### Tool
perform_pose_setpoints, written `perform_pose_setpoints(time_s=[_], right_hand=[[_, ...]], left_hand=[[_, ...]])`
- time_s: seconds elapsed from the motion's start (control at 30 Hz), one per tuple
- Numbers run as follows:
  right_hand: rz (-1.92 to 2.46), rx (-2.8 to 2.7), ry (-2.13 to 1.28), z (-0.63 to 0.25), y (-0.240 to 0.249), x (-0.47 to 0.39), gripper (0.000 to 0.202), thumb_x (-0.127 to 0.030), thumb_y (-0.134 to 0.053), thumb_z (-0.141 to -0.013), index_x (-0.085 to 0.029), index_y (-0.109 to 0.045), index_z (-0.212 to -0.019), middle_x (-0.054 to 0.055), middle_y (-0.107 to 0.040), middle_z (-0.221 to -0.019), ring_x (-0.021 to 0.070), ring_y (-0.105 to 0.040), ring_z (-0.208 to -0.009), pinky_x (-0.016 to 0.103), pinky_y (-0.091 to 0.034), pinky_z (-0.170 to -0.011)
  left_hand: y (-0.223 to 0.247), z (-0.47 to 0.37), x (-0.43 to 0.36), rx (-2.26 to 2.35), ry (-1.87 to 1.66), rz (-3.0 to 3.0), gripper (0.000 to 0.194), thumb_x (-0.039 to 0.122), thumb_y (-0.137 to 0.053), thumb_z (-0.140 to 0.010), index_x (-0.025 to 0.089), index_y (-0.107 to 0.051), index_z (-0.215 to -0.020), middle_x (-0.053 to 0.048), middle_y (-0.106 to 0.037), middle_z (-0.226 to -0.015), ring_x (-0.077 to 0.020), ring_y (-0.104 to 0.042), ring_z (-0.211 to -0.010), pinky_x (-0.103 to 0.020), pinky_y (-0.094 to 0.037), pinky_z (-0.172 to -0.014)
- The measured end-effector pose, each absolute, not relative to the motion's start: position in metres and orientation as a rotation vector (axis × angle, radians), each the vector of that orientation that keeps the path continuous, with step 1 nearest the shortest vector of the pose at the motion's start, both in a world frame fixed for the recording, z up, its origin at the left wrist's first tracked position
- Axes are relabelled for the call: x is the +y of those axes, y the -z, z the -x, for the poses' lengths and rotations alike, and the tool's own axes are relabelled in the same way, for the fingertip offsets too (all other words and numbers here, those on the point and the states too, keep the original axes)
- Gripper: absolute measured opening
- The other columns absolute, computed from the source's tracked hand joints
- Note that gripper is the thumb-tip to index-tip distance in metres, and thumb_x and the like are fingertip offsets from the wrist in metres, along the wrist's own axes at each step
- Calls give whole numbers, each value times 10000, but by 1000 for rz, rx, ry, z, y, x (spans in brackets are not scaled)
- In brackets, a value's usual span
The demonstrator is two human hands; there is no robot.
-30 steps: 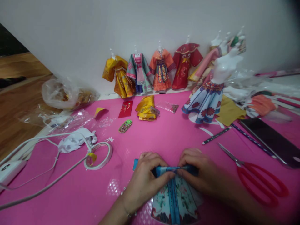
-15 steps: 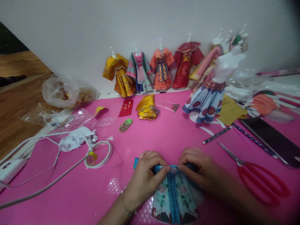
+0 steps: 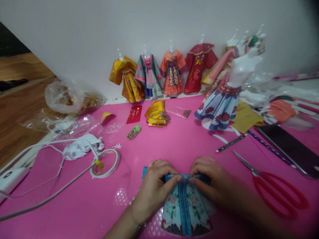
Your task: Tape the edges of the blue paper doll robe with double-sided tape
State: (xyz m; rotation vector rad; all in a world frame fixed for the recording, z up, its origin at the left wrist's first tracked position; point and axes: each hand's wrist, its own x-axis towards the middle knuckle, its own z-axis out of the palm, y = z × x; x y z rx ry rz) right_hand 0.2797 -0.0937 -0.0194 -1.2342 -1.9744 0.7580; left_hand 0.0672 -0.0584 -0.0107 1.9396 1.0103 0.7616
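A small white garment with floral print and blue bands lies at the bottom centre of the pink mat. My left hand pinches its blue top edge between thumb and fingers. Close beside it, my right hand pinches the same edge from the other side. Both thumbs press near the middle of the band, and blue fabric shows beyond the left fingers. To the right lie red-handled scissors.
Several dressed doll forms line the wall. A doll form in a blue floral skirt stands nearer. A roll of tape and cables lie left; a phone and pencils lie right. Yellow fabric is centre back.
Both thumbs have shifted slightly along the blue top band, and the right thumb now covers the round spot at its middle. The view has moved very slightly.
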Motion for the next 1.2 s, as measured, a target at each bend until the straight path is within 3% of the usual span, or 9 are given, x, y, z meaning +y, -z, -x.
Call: perform_pose_setpoints(time_s=[0.2,0.57,1.0,1.2], right_hand=[[1243,-2003,-740,-281,24,-92,159,-204,-557,-957,-189,-578,-800,23,-615,-785,197,-539,-772,334,-373,-697],[1267,-2036,-738,-279,16,-94,76,-190,-638,-897,-195,-607,-828,24,-638,-804,203,-562,-798,343,-397,-716],[1259,-2053,-710,-279,17,-92,149,-163,-557,-920,-197,-557,-776,24,-625,-772,193,-556,-760,331,-394,-689],[1272,-2039,-705,-278,16,-93,155,-163,-574,-904,-203,-535,-759,18,-607,-750,196,-547,-751,335,-386,-682]], left_hand=[[8,-67,-61,998,-746,-1935,137,288,-715,-892,202,-726,-785,-3,-706,-765,-197,-623,-781,-372,-363,-826],[7,-68,-59,1044,-780,-1919,191,186,-656,-875,192,-643,-685,-3,-638,-691,-197,-583,-743,-382,-375,-810],[4,-66,-59,1015,-755,-1919,320,342,-545,-965,184,-677,-720,-26,-654,-705,-205,-592,-739,-379,-388,-785],[4,-68,-59,1042,-766,-1917,208,265,-646,-887,195,-651,-691,-12,-652,-695,-204,-589,-748,-374,-380,-785]])
